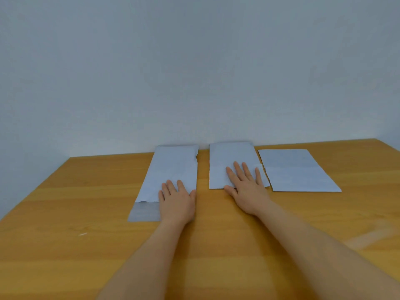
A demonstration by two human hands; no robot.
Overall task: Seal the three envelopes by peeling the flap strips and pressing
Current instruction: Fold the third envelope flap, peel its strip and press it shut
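Bare wooden table (65, 245) stretches wide on the near left and near right, open to any approach. Three flat envelopes lie in a row at the far edge, close against the wall (194, 72): the left envelope (173, 169), the middle envelope (231, 161) and the right envelope (294, 169). A clear strip of wood separates left from middle; middle and right appear to touch or overlap.

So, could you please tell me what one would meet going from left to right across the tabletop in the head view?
Left envelope → left hand resting flat on it → middle envelope → right hand flat on it → right envelope, untouched, all on the wooden table.
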